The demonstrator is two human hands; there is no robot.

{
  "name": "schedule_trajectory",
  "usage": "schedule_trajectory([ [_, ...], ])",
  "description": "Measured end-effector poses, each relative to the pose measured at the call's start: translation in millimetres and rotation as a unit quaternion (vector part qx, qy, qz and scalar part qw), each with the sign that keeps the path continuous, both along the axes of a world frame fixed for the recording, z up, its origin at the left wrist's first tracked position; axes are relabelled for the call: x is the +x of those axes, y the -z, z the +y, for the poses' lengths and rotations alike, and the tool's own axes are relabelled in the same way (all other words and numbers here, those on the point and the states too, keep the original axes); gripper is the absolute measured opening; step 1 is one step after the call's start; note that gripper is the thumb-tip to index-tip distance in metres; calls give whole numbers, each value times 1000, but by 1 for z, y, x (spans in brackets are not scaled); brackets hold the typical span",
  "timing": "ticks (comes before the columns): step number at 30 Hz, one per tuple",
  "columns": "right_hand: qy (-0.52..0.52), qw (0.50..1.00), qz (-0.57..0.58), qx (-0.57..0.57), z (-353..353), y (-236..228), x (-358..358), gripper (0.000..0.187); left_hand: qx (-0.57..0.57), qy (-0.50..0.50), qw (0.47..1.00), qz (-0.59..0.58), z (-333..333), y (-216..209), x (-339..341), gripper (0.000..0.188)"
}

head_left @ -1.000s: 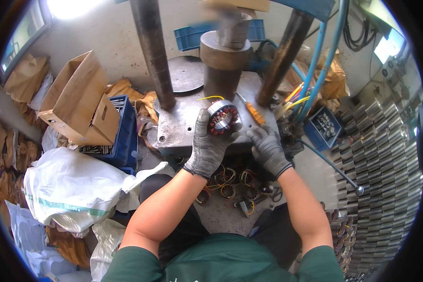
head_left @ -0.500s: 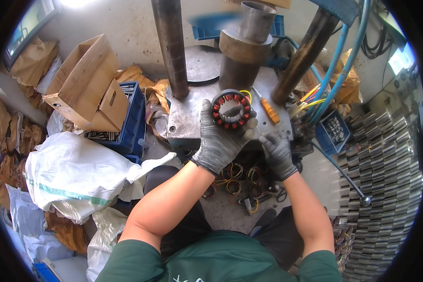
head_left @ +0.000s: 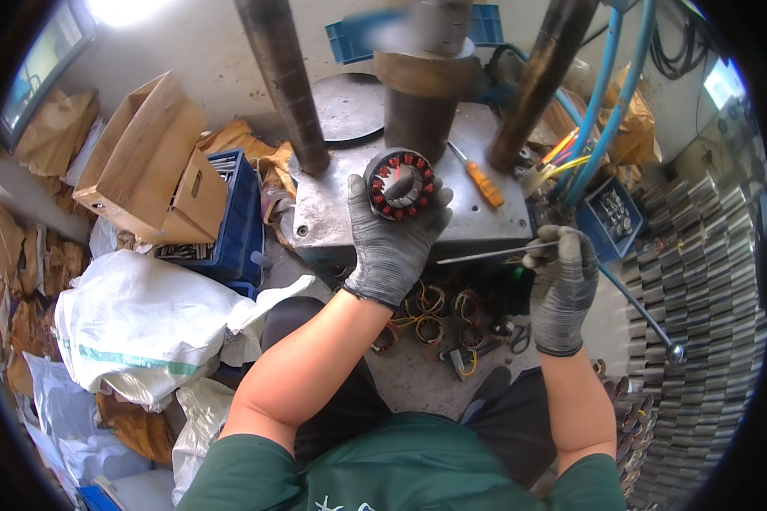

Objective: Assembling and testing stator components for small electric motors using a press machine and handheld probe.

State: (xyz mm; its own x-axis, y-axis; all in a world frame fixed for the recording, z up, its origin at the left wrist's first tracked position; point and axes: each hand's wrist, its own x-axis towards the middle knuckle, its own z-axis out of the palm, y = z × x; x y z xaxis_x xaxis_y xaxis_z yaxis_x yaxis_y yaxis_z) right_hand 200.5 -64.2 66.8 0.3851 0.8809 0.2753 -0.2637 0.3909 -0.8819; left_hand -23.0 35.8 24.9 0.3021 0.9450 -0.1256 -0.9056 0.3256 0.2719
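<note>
My gloved left hand (head_left: 388,251) holds up a motor stator (head_left: 421,175), a dark ring with red windings, its thumb on the left side and fingers on the right. The ring's open face is turned up toward me, above the front part of a steel press bed (head_left: 337,204). Farther right and lower, my gloved right hand (head_left: 564,294) pinches one end of a thin metal rod (head_left: 486,255). The rod points left, its free end below the stator and apart from it. An orange-handled screwdriver (head_left: 484,183) lies on the bed, right of the stator.
Behind the stator stands a thick steel cylinder (head_left: 419,106) between two press columns (head_left: 285,85). Several wired stators (head_left: 429,329) lie below the bed. At right are a blue crate (head_left: 601,234), a ball-ended lever (head_left: 643,315) and stacked metal parts (head_left: 699,298). A white sack (head_left: 136,319) lies left.
My right hand has moved away from the stator, right and down, and the thin rod now shows clearly in its fingers. The stator sits slightly farther left in view, still in my left hand.
</note>
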Motion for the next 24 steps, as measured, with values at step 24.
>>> schedule_trajectory([
  [24, -115, 955, -275, -6, -16, -6, 11, 26, -58, 150, 984, -75, -35, 0, 38, 97],
])
